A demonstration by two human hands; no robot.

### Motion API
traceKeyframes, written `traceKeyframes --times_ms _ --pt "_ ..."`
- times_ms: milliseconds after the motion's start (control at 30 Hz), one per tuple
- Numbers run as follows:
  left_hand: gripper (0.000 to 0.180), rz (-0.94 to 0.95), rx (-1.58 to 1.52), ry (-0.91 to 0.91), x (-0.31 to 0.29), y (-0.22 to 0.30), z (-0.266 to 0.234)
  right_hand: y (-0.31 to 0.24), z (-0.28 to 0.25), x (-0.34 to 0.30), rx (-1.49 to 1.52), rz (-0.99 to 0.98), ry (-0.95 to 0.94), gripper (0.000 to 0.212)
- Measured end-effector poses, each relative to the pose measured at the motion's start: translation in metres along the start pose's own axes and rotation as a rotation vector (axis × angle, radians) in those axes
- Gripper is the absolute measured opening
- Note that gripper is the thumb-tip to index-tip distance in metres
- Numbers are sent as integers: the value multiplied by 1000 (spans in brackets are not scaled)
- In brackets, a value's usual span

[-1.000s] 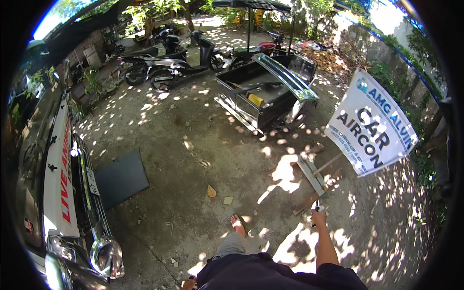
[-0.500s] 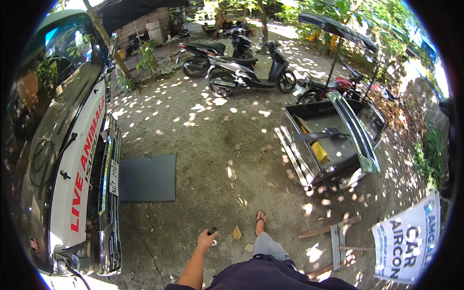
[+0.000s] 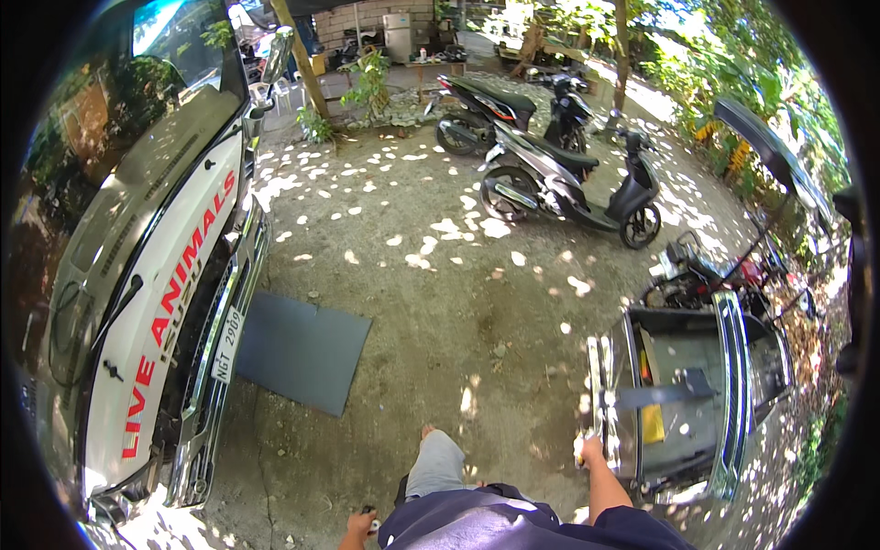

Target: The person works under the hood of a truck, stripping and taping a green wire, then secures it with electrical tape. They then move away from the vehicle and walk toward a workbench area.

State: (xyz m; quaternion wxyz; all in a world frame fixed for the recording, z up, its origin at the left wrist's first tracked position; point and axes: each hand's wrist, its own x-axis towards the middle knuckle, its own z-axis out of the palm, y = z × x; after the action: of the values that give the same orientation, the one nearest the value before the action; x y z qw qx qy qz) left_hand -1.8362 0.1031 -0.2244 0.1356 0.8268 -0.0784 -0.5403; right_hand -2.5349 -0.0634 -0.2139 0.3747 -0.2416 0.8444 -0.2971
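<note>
Low at the front, my left hand (image 3: 357, 526) is closed around a small dark object (image 3: 368, 509), whose kind I cannot make out. A small round white thing (image 3: 374, 526) shows beside its fingers. My right hand (image 3: 593, 449) reaches forward on the right, its fingers curled around something small, pale and partly yellow. That thing is mostly hidden by the fingers. Nearest to this hand are the long pale metal bars (image 3: 602, 403) along the edge of a dark metal sidecar (image 3: 687, 458); I cannot tell whether the hand touches them.
A truck front (image 3: 174, 339) stands at left, a dark flat mat (image 3: 302, 348) on the ground beside it. Two scooters (image 3: 568, 179) are parked ahead. Inside the sidecar lies a yellow piece (image 3: 652, 423); a chrome grille (image 3: 731, 394) spans it. Trees and a refrigerator (image 3: 398, 38) stand farther back.
My view has shifted, and the sidecar appears nearer. My right hand has come into view beside it. My left hand has dropped toward the lower edge, still holding the dark object.
</note>
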Motion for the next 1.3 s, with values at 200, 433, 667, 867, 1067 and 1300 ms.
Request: traceKeyframes --times_ms 200,433,667,867,1067,1300 --pt "38 -5 341 35 97 94 6 -228 103 128 -145 -194 -76 22" --pt "48 13 -94 1 137 432 27 -261 188 172 -308 161 -110 36" --pt "44 414 22 103 159 828 40 -199 218 254 -927 -149 -539 41" --pt "48 427 36 96 239 974 82 -355 308 419 -1165 -200 -577 39" --pt "53 78 79 41 277 977 93 -721 440 576 -556 52 -191 43" --pt "47 -71 283 108 370 1043 68 -1048 580 673 -421 -318 -166 54"
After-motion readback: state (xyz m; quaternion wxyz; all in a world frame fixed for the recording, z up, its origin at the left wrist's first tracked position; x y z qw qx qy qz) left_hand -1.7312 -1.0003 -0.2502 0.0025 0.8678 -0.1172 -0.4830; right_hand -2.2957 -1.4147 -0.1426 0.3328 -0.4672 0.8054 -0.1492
